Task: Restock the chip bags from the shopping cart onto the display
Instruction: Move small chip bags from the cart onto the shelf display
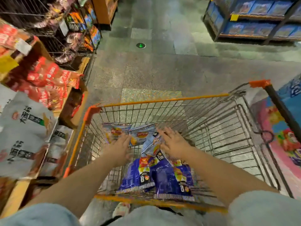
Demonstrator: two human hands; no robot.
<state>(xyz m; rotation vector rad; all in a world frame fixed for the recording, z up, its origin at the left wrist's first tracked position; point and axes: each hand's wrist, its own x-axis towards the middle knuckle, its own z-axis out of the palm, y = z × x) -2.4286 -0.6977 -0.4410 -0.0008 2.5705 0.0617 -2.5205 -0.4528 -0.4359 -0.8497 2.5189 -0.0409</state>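
Note:
An orange-rimmed wire shopping cart (164, 100) stands in front of me with several chip bags inside. Light blue bags (116, 130) lie at its far end, and dark blue bags (166, 178) lie nearer to me. Both my arms reach down into the cart. My left hand (119, 146) hovers with straight fingers over the light blue bags. My right hand (173, 141) is spread open above a tilted light blue bag (154, 148). Neither hand holds anything. The display (24, 128) at my left carries white and red bags.
Wire racks of snacks (76, 30) stand at the far left. Blue-stocked shelves (254, 18) stand across the aisle at the far right. A colourful display (283, 128) sits right beside the cart. Grey tiled floor with a green arrow marker (140, 45) stretches ahead.

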